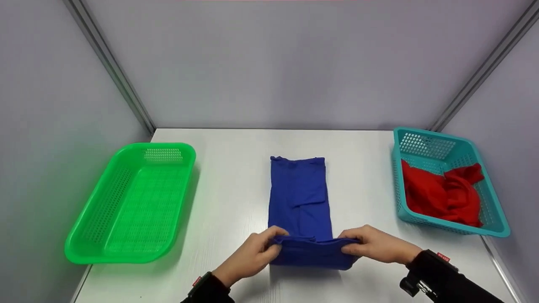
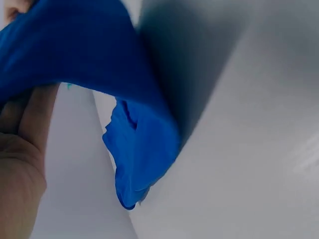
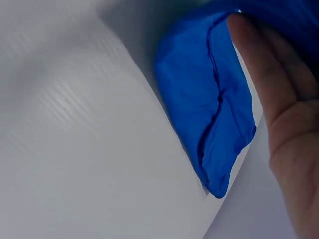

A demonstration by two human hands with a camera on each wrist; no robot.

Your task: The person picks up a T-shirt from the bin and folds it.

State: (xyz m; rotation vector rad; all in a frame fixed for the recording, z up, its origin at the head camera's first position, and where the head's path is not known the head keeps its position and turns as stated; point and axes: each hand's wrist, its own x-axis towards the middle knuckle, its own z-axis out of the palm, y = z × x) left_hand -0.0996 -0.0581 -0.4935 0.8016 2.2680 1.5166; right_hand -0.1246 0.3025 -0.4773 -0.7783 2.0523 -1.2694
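A blue garment (image 1: 300,193), folded into a long strip, lies on the white table with its far part flat. Its near end is lifted and folded back over itself. My left hand (image 1: 257,251) pinches the left corner of that raised edge between thumb and fingers. At the right corner my right hand (image 1: 374,244) pinches the same edge. In the left wrist view the cloth (image 2: 144,144) curves up from the table, hiding the fingertips. The right wrist view shows layered folds of the fabric (image 3: 199,104) along its side.
On the left stands a green plastic basket (image 1: 174,244) with nothing in it. A teal basket (image 1: 501,219) at the right holds a crumpled red cloth (image 1: 442,193). Grey panels (image 1: 269,63) wall the white table (image 1: 231,168) at the back and both sides.
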